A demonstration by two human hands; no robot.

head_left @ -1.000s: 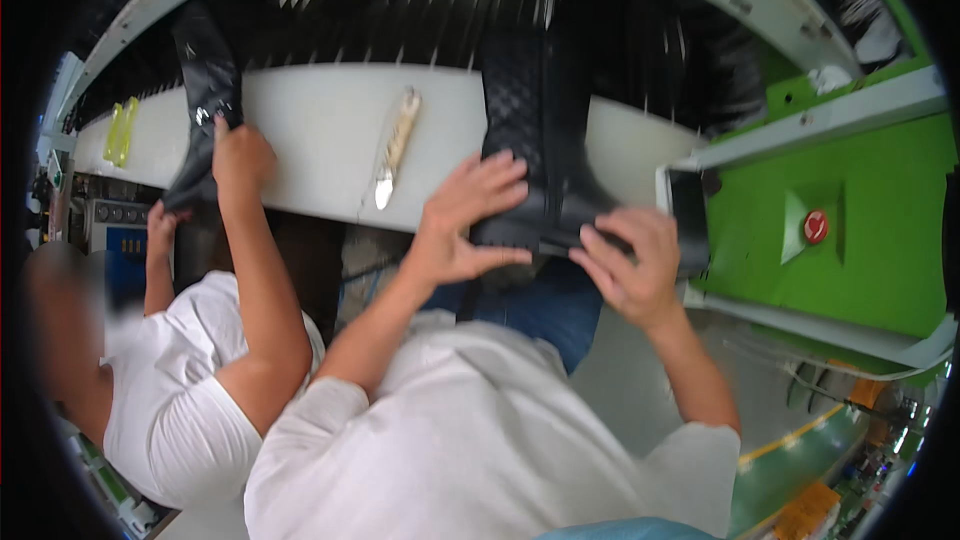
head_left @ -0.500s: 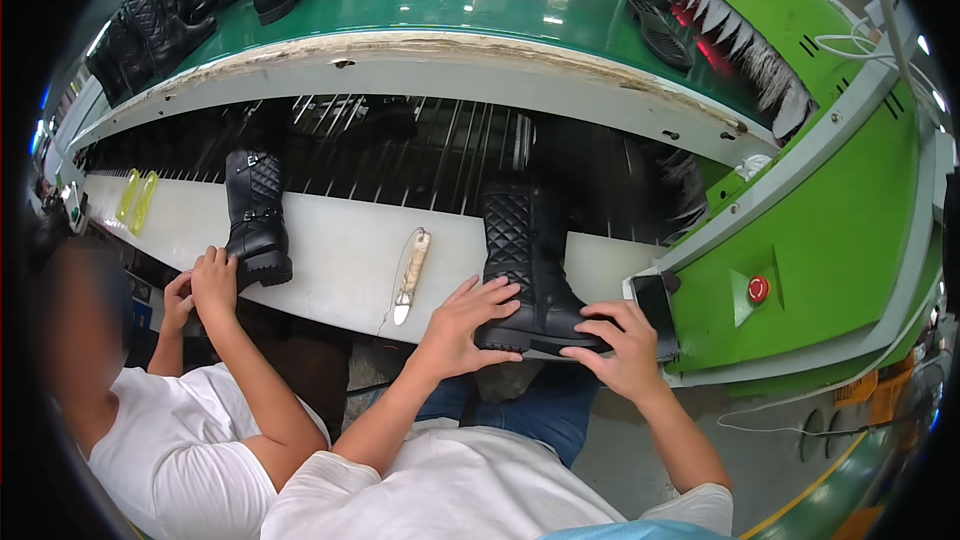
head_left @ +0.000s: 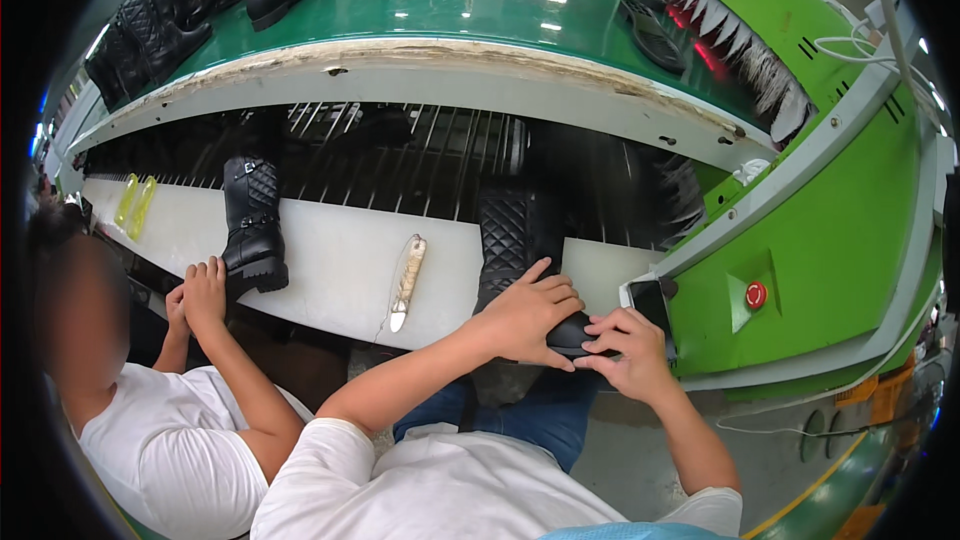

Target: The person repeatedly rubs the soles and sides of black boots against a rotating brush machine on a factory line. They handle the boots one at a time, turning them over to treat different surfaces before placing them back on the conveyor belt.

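Note:
A black quilted boot [head_left: 508,240] stands on the white work surface in front of me, its toe toward the right. My left hand [head_left: 530,318] lies across the boot's foot, fingers over the top and thumb low by the sole edge, closed on it. At the toe, my right hand [head_left: 632,352] grips with bent fingers and thumb, its tips close to my left thumb. The two hands cover most of the foot and sole. Left of the boot lies a pale-handled knife-like tool [head_left: 408,285] with a thread beside it.
To my left a co-worker's hands [head_left: 200,295] are at another black boot [head_left: 252,225]. Yellow-green clippers or similar tools [head_left: 135,206] lie beyond. A green conveyor [head_left: 430,0] carries boots and soles. A green machine [head_left: 800,270] with a red button [head_left: 756,294] stands at right.
My left hand has slid right from the heel toward the toe, over the boot's foot. My right hand stays at the toe. The co-worker's hands have drawn slightly off their boot.

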